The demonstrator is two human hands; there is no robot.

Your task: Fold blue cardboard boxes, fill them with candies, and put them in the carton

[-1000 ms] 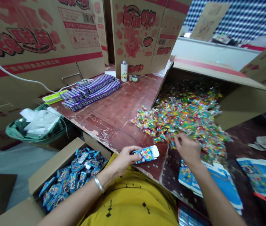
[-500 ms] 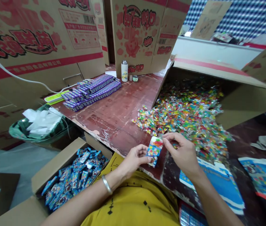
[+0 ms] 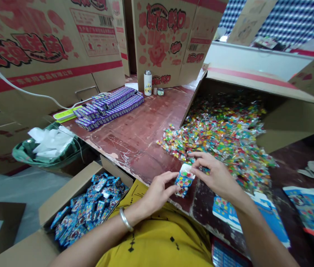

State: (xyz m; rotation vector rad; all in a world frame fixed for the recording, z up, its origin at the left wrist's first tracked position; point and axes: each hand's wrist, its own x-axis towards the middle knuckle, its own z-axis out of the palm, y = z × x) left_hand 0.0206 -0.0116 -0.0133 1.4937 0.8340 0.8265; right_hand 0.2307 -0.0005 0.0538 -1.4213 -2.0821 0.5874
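Note:
My left hand [image 3: 161, 189] grips a small blue printed candy box [image 3: 184, 181] by its left side, over the table edge in front of me. The box is upright and its top is open, with a white flap showing. Red and green candy in a clear packet [image 3: 186, 173] shows at that opening. My right hand [image 3: 211, 172] is at the top right of the box, thumb and fingers bent in on the packet; the exact contact is partly hidden. Just beyond, a heap of clear packets of colourful candy [image 3: 223, 137] spills from a carton [image 3: 290, 122] on its side.
Flat blue box blanks [image 3: 273, 218] lie at right. A carton [image 3: 70, 185] of filled blue boxes stands low at left, near a green bag [image 3: 20, 154] of white paper. Purple boxes [image 3: 115, 107] and a white flask [image 3: 147, 83] stand at the back of the red table [image 3: 145, 129].
The candy has sunk lower into the box opening. My right hand has shifted slightly and its fingers have come over the top of the box. My left hand still holds the box.

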